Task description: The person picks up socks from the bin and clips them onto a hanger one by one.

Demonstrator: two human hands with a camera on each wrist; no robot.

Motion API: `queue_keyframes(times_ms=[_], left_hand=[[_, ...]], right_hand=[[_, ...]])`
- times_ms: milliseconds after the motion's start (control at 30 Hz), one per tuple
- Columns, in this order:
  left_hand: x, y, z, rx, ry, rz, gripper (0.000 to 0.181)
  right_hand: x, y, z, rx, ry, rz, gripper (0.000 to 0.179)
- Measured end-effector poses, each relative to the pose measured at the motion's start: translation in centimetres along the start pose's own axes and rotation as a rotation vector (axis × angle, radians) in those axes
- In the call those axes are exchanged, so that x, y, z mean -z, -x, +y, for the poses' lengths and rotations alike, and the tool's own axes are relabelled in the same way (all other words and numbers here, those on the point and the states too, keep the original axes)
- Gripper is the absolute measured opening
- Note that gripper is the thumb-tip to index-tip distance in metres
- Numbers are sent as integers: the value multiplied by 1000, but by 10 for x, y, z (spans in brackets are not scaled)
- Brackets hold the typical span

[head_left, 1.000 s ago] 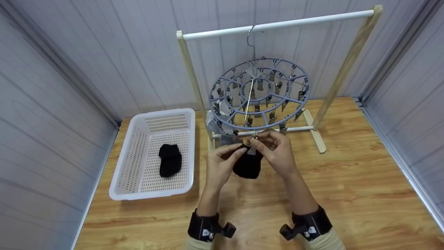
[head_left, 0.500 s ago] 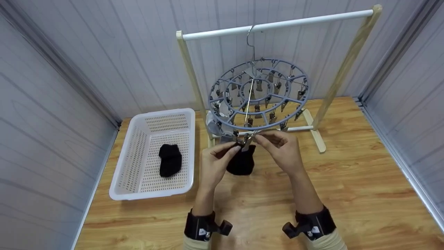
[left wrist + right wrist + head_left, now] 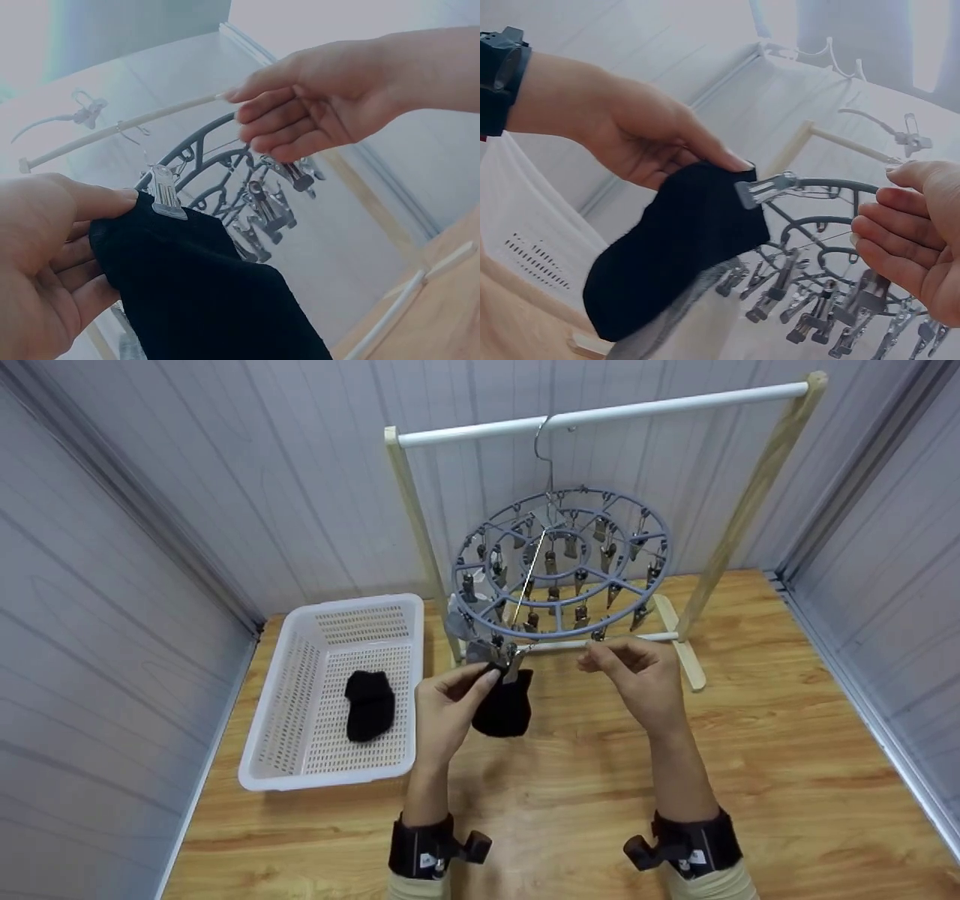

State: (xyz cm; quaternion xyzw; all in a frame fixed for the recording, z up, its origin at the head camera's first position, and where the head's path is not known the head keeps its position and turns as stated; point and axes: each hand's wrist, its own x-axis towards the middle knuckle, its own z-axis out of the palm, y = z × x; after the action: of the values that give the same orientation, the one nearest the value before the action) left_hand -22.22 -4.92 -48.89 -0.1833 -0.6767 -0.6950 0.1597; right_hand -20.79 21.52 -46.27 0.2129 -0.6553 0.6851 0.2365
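My left hand (image 3: 442,716) pinches the top edge of a black sock (image 3: 502,709) between thumb and fingers. A metal clip (image 3: 166,193) bites the cuff of that sock beside the thumb and links it to the round grey-blue clip hanger (image 3: 559,630). To the right, my right hand (image 3: 641,684) is apart from sock and clip, its fingers loosely bent around nothing, close to the hanger's front rim. In the right wrist view the black sock (image 3: 679,247) hangs tilted from the left hand, with its clip (image 3: 763,190) at the cuff.
A white basket (image 3: 330,784) on the left holds another black sock (image 3: 370,706). Grey cloth (image 3: 459,622) hangs at the hanger's left side. The hanger hooks on a white bar (image 3: 637,411) of a wooden-legged rack (image 3: 750,510). Panelled walls enclose the wooden tabletop (image 3: 772,765).
My right hand has let go of the clip and moved right. The left hand has shifted left with the sock, now hanging from the clip, and the hanger has turned slightly.
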Motion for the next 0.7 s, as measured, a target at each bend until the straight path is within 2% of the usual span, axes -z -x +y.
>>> queue_keyframes(times_ms=[300, 467, 700], left_hand=[[10, -2, 1, 17, 13, 4, 14], [16, -1, 2, 10, 23, 14, 15], [21, -1, 1, 9, 4, 26, 15]], right_hand=[[14, -2, -2, 15, -87, 63, 17], [15, -3, 0, 0, -47, 97, 14], [13, -4, 1, -70, 81, 112, 16]])
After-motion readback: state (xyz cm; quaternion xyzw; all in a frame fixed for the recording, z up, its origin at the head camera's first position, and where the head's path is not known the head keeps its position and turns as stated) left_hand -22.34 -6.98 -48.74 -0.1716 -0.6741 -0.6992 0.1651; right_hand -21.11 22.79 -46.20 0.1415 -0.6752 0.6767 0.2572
